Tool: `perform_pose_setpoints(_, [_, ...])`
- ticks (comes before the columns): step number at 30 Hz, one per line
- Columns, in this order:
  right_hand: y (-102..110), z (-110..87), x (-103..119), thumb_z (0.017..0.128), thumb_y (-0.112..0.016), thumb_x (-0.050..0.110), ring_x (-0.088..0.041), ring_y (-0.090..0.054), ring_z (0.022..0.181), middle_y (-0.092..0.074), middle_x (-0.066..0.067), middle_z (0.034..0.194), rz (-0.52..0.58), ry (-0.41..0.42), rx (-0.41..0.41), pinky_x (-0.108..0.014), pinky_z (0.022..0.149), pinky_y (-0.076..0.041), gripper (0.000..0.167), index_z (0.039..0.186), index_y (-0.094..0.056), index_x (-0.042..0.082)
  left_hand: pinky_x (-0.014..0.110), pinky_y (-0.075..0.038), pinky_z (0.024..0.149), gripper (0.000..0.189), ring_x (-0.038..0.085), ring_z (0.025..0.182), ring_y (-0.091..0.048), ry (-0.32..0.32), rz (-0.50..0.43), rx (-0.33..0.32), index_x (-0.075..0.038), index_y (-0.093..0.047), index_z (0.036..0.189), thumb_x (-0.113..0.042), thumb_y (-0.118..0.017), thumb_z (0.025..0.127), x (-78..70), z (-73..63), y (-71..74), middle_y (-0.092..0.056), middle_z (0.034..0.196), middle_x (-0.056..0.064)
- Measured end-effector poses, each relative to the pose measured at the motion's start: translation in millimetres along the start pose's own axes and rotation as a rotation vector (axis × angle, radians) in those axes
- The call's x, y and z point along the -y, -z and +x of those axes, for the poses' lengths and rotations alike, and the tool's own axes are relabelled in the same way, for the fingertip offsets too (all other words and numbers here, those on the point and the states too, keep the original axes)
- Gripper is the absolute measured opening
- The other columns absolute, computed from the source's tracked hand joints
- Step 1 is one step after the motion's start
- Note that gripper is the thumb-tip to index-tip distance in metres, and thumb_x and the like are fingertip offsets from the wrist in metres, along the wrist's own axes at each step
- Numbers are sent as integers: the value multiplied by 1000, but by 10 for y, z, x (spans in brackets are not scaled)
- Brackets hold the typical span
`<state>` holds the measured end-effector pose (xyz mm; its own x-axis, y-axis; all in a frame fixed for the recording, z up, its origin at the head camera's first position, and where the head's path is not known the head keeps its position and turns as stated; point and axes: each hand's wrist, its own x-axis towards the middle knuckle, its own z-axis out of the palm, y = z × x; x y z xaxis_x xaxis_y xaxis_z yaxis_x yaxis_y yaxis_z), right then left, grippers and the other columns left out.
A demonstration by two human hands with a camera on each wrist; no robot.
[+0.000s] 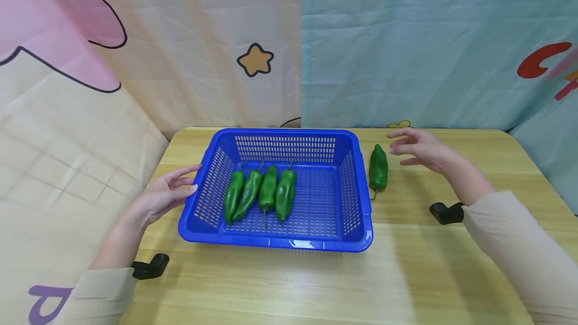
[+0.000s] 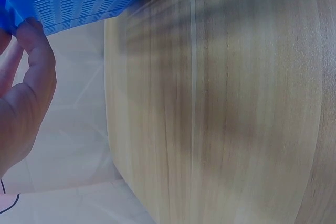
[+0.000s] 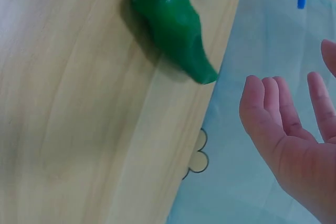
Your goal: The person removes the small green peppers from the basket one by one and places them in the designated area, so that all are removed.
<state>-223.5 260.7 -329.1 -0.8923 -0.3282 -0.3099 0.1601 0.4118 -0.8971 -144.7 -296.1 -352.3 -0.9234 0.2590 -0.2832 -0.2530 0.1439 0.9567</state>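
Observation:
My left hand is at the left side of a blue plastic basket, thumb and fingers pinching its rim. The left wrist view shows the fingertips against the basket's edge. Several green peppers lie side by side in the basket's left half. To the right of the basket, a single green pepper rests on the table, its stem toward me. My right hand hovers just right of this pepper, fingers spread and bent a little, holding nothing. In the right wrist view, the pepper is apart from the hand.
Beneath everything is a light wooden table. Printed curtains hang along its back edge and at both sides. A black wrist mount projects from the left sleeve, and another black mount from the right one.

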Motion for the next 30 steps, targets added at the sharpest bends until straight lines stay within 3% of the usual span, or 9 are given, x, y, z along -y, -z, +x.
perform_pose_setpoints(3, [-17,-26,86,93,-59,18,-28,-44,117,-34,-23,136,-1,2,5,-54,97,-40,59,140,-28,1,27,-54,79,55,14,88,-64,1,-6,0,-14,-39,141,-7,-60,91,-2,-3,5,-62,102,-1])
perform_pose_setpoints(9, [-76,-40,238,91,-62,21,-9,-54,101,-37,-19,135,-11,9,23,-49,95,-44,58,138,-33,3,27,-54,79,56,14,88,-65,7,-3,-5,-13,-38,141,-7,-61,90,2,-5,6,-62,102,-1])
perform_pose_setpoints(13, [-118,-33,321,91,-62,19,-7,-55,98,-43,-15,128,-13,19,37,-49,95,-44,56,137,-34,3,27,-54,79,58,14,89,-64,10,5,-7,-11,-35,143,-8,-61,91,-5,-15,7,-62,103,-1])
perform_pose_setpoints(24, [-273,38,595,91,-60,13,-19,-52,105,-49,-10,117,13,70,38,-49,95,-44,50,135,-37,3,28,-54,79,56,14,89,-64,-1,-7,5,-11,-36,142,-7,-60,91,-35,-30,-1,-63,103,-1])
perform_pose_setpoints(30, [-379,109,754,91,-59,11,-28,-48,114,-45,-14,124,29,78,64,-48,96,-44,49,134,-37,3,28,-54,79,57,14,89,-64,1,7,-2,-10,-36,142,-7,-60,91,-46,-29,-9,-62,103,-2])
